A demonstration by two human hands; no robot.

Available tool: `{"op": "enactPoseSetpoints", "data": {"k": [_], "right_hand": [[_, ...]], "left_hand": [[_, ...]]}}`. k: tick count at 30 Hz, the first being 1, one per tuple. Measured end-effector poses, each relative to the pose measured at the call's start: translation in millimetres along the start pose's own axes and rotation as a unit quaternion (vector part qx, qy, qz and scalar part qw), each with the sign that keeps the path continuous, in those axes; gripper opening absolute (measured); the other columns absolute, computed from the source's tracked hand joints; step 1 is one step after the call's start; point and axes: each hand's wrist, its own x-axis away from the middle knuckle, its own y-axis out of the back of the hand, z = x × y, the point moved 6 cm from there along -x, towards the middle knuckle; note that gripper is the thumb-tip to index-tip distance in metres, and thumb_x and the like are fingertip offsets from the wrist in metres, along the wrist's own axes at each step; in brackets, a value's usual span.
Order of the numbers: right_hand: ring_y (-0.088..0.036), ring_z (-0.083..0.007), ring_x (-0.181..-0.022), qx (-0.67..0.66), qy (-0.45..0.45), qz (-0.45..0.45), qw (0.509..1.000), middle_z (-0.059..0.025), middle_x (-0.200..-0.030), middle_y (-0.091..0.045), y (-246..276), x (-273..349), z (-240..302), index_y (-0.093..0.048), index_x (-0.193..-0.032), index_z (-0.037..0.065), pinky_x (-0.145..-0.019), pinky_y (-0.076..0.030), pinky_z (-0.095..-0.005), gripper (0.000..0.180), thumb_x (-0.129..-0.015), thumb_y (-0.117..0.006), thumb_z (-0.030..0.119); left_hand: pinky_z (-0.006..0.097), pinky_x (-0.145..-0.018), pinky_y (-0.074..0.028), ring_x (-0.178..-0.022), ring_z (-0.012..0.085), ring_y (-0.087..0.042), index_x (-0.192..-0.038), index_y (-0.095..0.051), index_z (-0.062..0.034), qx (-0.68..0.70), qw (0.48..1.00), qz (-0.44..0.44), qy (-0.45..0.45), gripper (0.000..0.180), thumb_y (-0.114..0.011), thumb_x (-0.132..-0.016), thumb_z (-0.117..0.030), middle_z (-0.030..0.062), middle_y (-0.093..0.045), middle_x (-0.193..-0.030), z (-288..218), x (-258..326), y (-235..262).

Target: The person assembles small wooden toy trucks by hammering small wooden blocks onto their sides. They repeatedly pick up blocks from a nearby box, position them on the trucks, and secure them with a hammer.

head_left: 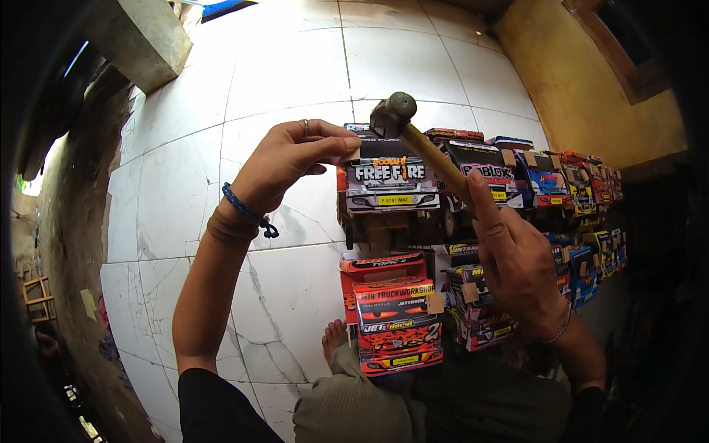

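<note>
Beneath you, a white marble-patterned tiled floor (295,81) fills most of the view, with a yellow wall (583,81) at upper right. Across it run two rows of toy trucks (550,184), brightly printed cardboard-bodied models, curving off to your right. The nearest one in the upper row, a toy truck with a grey and black printed rear panel (388,181), sits directly below your raised hands; a red toy truck (395,325) stands closest to your knee, with your bare toes showing just beside it. Your right hand (517,258) is wrapped tight around the wooden handle of a hammer (413,136), forefinger laid along the shaft, metal head raised above the grey truck's top edge. Your left hand (284,159), with a ring and a blue cord bracelet, pinches a small pale piece (353,153) between thumb and fingertips, held against the truck's upper left corner, just beside the hammer head.
</note>
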Motion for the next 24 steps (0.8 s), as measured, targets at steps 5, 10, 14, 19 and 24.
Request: {"op": "enactPoseSetpoints", "data": {"k": [5, 10, 14, 19, 24], "right_hand": [[-0.048, -0.0208, -0.061, 0.059, -0.021, 0.080, 0.995, -0.0047, -0.075, -0.043, -18.5, 2.5, 4.6, -0.034, -0.162, 0.014, -0.056, -0.046, -0.0387, 0.086, -0.084, -0.066, -0.001], [-0.048, -0.0207, -0.060, 0.009, -0.022, 0.022, 0.999, -0.0052, -0.075, -0.043, -4.1, 1.7, 2.8, -0.034, -0.162, 0.013, -0.056, -0.047, -0.0379, 0.085, -0.085, -0.066, -0.001], [-0.050, -0.0216, -0.061, -0.023, -0.024, 0.017, 0.999, -0.0057, -0.076, -0.044, -3.8, 1.6, 6.6, -0.034, -0.162, 0.013, -0.057, -0.049, -0.0386, 0.086, -0.084, -0.067, 0.000], [-0.051, -0.0225, -0.061, 0.025, -0.044, 0.056, 0.997, -0.0060, -0.076, -0.045, -14.0, 0.4, 7.7, -0.034, -0.162, 0.012, -0.058, -0.049, -0.0384, 0.088, -0.083, -0.070, 0.000], [-0.053, -0.0249, -0.060, -0.077, -0.059, -0.016, 0.995, -0.0082, -0.075, -0.047, 2.0, 1.0, 3.4, -0.033, -0.162, 0.011, -0.058, -0.050, -0.0410, 0.083, -0.086, -0.064, -0.004]], "left_hand": [[0.025, -0.081, -0.050, -0.089, 0.0079, -0.068, -0.108, -0.076, -0.0102, -0.025, 1.000, -0.009, -0.006, 0.023, -0.076, -0.094, -0.029, 0.0005, -0.075, -0.095, -2.4, -1.4, 2.4], [0.025, -0.080, -0.050, -0.087, 0.0078, -0.067, -0.108, -0.076, -0.0099, -0.021, 1.000, -0.012, -0.005, 0.025, -0.077, -0.093, -0.030, -0.0001, -0.075, -0.093, -1.1, -2.7, 1.8], [0.025, -0.080, -0.050, -0.087, 0.0083, -0.066, -0.107, -0.077, -0.0095, -0.021, 1.000, -0.013, -0.005, 0.027, -0.078, -0.092, -0.031, 0.0004, -0.074, -0.093, -1.5, -3.5, 1.6], [0.026, -0.079, -0.050, -0.087, 0.0089, -0.066, -0.107, -0.077, -0.0098, -0.023, 1.000, -0.009, -0.012, 0.027, -0.078, -0.092, -0.032, 0.0010, -0.074, -0.094, -3.5, -3.2, 2.5], [0.026, -0.080, -0.050, -0.089, 0.0094, -0.067, -0.108, -0.077, -0.0103, -0.018, 1.000, -0.007, -0.017, 0.026, -0.076, -0.093, -0.032, 0.0013, -0.075, -0.095, -3.5, -2.6, 0.1]]}}
